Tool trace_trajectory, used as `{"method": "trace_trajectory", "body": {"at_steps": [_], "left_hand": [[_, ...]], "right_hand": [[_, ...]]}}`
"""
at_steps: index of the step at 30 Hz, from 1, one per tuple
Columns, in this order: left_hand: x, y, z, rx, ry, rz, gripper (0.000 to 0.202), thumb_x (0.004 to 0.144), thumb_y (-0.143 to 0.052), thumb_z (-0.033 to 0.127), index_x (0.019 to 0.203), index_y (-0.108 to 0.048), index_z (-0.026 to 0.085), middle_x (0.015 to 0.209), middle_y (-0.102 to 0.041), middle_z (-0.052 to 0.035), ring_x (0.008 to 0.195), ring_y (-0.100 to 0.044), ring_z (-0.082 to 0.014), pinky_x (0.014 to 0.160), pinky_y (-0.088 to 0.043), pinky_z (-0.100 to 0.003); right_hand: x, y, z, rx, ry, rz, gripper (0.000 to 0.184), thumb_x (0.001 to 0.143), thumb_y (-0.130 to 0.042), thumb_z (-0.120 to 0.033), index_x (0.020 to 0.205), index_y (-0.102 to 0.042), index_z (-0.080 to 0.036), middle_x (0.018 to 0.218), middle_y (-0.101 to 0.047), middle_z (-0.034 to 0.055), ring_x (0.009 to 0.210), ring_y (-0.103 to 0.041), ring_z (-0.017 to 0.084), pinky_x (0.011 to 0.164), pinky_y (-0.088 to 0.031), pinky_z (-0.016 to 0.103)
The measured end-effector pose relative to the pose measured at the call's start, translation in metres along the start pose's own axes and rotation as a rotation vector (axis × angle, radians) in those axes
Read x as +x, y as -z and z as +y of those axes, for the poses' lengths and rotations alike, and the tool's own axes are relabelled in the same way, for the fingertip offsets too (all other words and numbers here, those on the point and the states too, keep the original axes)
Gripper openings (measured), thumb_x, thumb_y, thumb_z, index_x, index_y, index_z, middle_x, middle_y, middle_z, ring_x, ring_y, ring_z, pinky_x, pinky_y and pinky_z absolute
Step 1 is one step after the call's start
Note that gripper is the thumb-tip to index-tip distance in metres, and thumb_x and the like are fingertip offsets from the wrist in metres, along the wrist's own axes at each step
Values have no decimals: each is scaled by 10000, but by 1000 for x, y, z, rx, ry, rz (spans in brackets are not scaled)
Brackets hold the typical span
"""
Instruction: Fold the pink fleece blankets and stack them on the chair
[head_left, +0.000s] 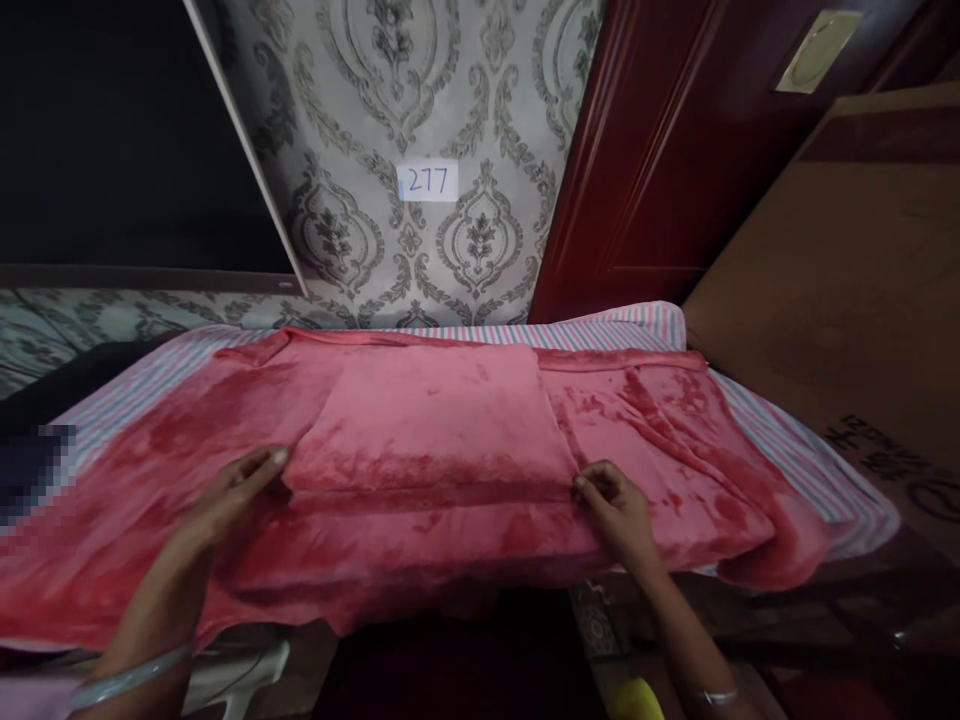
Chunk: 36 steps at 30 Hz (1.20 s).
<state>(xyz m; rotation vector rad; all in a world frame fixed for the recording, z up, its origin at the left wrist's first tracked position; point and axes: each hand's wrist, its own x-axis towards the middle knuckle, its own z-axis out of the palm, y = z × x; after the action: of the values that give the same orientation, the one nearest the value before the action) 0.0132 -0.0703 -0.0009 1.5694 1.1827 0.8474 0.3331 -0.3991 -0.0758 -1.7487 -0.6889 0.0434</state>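
Observation:
A pink-red plush blanket lies spread over a striped sheet on a low bed. A folded panel of the blanket sits on top in the middle. My left hand pinches the near left corner of that folded panel. My right hand pinches its near right corner with the fingers closed on the fabric. Both wrists wear bangles.
A patterned wallpaper wall with a paper label reading 277 is behind the bed. A dark red door stands at the right, with brown cardboard beside it. A dark screen hangs at the upper left. A yellow object lies near the floor.

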Motion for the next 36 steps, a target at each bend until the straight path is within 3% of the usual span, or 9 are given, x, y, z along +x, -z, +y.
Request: {"method": "trace_trajectory", "body": {"at_steps": [3,5,9,12,15,20,26,31,36], "left_hand": [[14,-7,15,187,-327,47,460,804,-618,653,919,-719,220,952,-756,-73,866,-690,-246,775,-566,-337],[21,-24,26,333,-554,-9,438,895,-514,584,1009,-729,220,1108,-751,-96,1032,-691,-268,927,-553,-385],[13,-80,35,643,-839,-305,518,986,-374,461,1267,-687,159,1361,-667,-164,1306,-590,-309,1146,-414,-490],[-5,-116,22,885,-849,-316,578,986,-448,439,1461,-553,128,1549,-493,-202,1462,-427,-350,1198,-322,-555],[-21,-135,-2,998,-871,-245,592,979,-498,452,1514,-511,197,1610,-403,-195,1510,-331,-394,1196,-265,-633],[-28,-138,-26,1003,-951,-164,561,976,-517,439,1516,-513,286,1628,-380,-175,1520,-298,-416,1180,-254,-668],[-23,-138,-16,1004,-955,-206,532,987,-496,420,1480,-559,229,1597,-424,-196,1492,-355,-419,1165,-290,-664],[-48,-175,-5,923,-1147,-448,610,969,-550,394,1554,-439,263,1603,-435,-151,1491,-371,-362,1186,-284,-642],[-72,-205,-14,877,-1198,-404,789,856,-721,425,1570,-389,377,1674,-310,-111,1527,-224,-466,1158,-208,-747]], "right_hand": [[18,4,-26,-213,225,101,291,878,-588,-499,803,-670,-230,786,-713,53,750,-664,231,733,-549,371],[31,-9,-50,-294,409,103,285,942,-528,-437,915,-716,-225,939,-744,87,923,-681,258,879,-541,424],[53,-65,-86,-401,625,-311,416,1039,-367,-329,1274,-689,-213,1345,-666,125,1238,-608,252,1080,-466,455],[62,-101,-86,-610,674,-625,483,1047,-390,-335,1504,-518,-249,1592,-453,98,1465,-406,292,1196,-318,560],[63,-115,-68,-768,685,-757,535,1047,-428,-354,1579,-401,-299,1668,-309,58,1544,-252,313,1222,-218,627],[56,-113,-51,-789,676,-743,570,1060,-412,-380,1616,-291,-351,1697,-216,13,1572,-161,283,1246,-172,602],[84,-107,-66,-760,629,-875,554,1060,-429,-442,1594,-362,-310,1686,-254,57,1563,-203,277,1244,-183,576],[126,-102,-64,-830,614,-774,560,1057,-441,-433,1596,-362,-303,1691,-239,61,1570,-163,305,1234,-148,620],[171,-102,-45,-882,573,-738,586,1046,-444,-507,1593,-366,-312,1690,-250,59,1564,-162,348,1215,-115,671]]}}
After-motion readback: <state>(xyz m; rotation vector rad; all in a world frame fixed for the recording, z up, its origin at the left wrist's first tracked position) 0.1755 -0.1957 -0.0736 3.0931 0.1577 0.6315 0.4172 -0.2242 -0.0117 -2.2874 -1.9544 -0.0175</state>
